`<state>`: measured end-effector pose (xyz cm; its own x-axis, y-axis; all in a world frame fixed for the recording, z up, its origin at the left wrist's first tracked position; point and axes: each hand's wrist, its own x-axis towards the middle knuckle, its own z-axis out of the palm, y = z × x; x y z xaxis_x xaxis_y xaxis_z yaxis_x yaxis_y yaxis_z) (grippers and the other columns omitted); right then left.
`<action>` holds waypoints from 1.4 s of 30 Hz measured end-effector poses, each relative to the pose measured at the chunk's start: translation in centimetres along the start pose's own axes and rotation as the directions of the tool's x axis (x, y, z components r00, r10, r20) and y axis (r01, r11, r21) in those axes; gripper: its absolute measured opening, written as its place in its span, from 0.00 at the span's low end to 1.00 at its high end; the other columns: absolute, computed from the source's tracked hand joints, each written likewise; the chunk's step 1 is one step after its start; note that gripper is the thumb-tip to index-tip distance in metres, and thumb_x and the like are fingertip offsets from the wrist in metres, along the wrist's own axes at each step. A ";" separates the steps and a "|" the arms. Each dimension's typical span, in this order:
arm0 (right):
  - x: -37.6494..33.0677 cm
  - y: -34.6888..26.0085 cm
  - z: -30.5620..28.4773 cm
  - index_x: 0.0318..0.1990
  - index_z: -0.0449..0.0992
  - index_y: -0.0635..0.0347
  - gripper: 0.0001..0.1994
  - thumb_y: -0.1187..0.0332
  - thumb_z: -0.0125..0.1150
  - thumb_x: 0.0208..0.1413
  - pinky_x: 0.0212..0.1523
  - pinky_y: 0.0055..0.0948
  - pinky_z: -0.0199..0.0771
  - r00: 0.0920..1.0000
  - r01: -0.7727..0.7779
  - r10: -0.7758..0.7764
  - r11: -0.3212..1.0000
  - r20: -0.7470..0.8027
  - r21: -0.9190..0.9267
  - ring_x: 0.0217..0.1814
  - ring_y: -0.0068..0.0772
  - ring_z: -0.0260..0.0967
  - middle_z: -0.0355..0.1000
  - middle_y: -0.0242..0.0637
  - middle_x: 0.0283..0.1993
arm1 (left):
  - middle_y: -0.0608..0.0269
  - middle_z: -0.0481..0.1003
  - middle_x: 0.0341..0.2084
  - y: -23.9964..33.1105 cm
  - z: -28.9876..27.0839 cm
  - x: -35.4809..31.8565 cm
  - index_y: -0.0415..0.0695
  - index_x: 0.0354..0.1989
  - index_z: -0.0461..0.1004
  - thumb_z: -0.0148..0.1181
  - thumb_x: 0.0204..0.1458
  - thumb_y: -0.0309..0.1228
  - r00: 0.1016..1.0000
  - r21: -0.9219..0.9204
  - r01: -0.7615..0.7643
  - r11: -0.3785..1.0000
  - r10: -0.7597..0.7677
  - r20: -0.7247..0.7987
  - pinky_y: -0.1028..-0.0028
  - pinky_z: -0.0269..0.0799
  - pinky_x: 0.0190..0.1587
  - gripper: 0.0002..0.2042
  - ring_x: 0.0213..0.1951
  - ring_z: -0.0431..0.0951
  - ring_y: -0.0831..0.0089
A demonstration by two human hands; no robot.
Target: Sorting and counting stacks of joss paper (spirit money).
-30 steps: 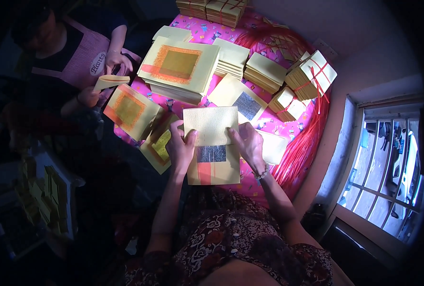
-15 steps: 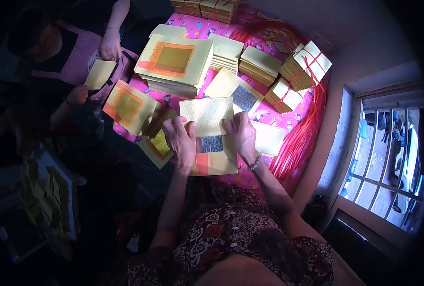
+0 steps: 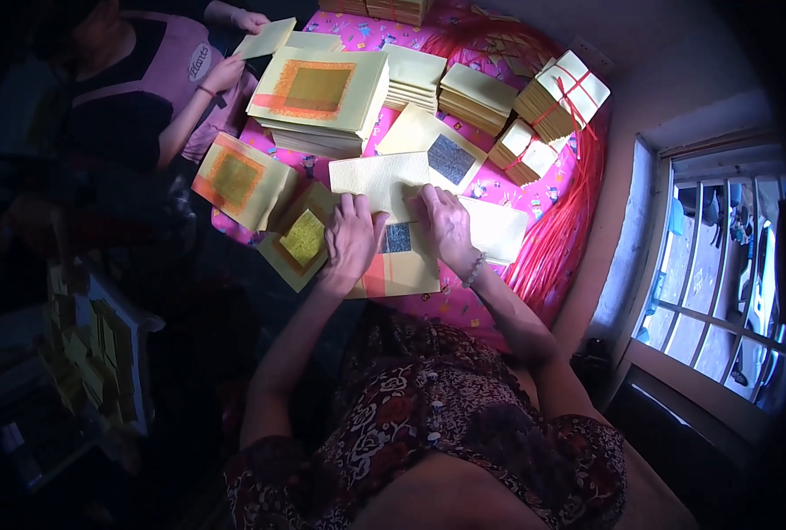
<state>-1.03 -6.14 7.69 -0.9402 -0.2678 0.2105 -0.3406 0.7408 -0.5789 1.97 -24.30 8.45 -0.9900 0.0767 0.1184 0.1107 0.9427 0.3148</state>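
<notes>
Where the barred window (image 3: 720, 265) lets daylight in, a table covered with a bright pink patterned cloth (image 3: 428, 305) stands close to the pale wall, and the rest of the room falls away dark. Against that cloth everything can be placed: on its far part lie stacks of pale yellow paper (image 3: 477, 88), two bundles (image 3: 562, 93) of them tied with red string, and a tall stack topped by a sheet with an orange border and a gold square (image 3: 318, 88). Along the cloth's window-side edge hangs a mass of thin red strings (image 3: 561, 238). At its opposite corner another person's hand (image 3: 225, 72) holds a small yellow sheet.

On the near part of the cloth lies the folded sheet (image 3: 384, 177), pale yellow, its upper half turned down over itself; below the fold a dark silvery square and an orange strip show. The left hand (image 3: 353, 238) lies flat on it, fingers spread, pressing rather than gripping. The right hand (image 3: 446, 225), a beaded bracelet at its wrist, also rests open on the sheet, fingertips at the fold's edge. Just beside the left hand sits a sheet with a gold square (image 3: 300, 238).
</notes>
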 end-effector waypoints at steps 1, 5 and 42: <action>-0.1 -0.3 -0.2 0.36 0.69 0.59 0.10 0.65 0.61 0.54 0.37 0.40 0.72 1.000 -0.001 0.001 1.000 0.002 0.001 0.37 0.45 0.71 0.71 0.42 0.31 | 0.50 0.67 0.36 0.1 0.1 -0.1 0.40 0.38 0.66 0.61 0.53 0.41 1.000 0.000 0.001 1.000 -0.001 0.002 0.58 0.71 0.38 0.17 0.36 0.74 0.53; -0.3 -0.9 -0.8 0.36 0.69 0.59 0.13 0.61 0.63 0.53 0.37 0.40 0.72 1.000 0.029 -0.029 1.000 -0.009 -0.006 0.36 0.43 0.70 0.70 0.40 0.31 | 0.51 0.66 0.36 0.4 0.6 -0.1 0.41 0.39 0.66 0.62 0.51 0.43 1.000 0.056 0.005 0.998 -0.005 0.011 0.57 0.71 0.38 0.18 0.38 0.72 0.54; 0.1 -1.5 0.8 0.36 0.68 0.57 0.09 0.63 0.60 0.56 0.37 0.39 0.72 0.977 0.179 -0.178 0.984 0.119 0.000 0.37 0.45 0.72 0.71 0.40 0.33 | 0.71 0.63 0.26 -7.8 2.7 -1.9 0.45 0.34 0.69 0.69 0.46 0.26 0.970 -0.766 0.203 0.610 -0.234 0.070 0.78 0.62 0.30 0.12 0.28 0.61 0.80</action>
<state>-0.65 -7.79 7.94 -0.8579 -0.4669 0.2147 -0.5036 0.6808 -0.5318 2.77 -30.94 3.24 -0.9920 -0.1238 -0.0250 -0.0663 0.3422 0.9373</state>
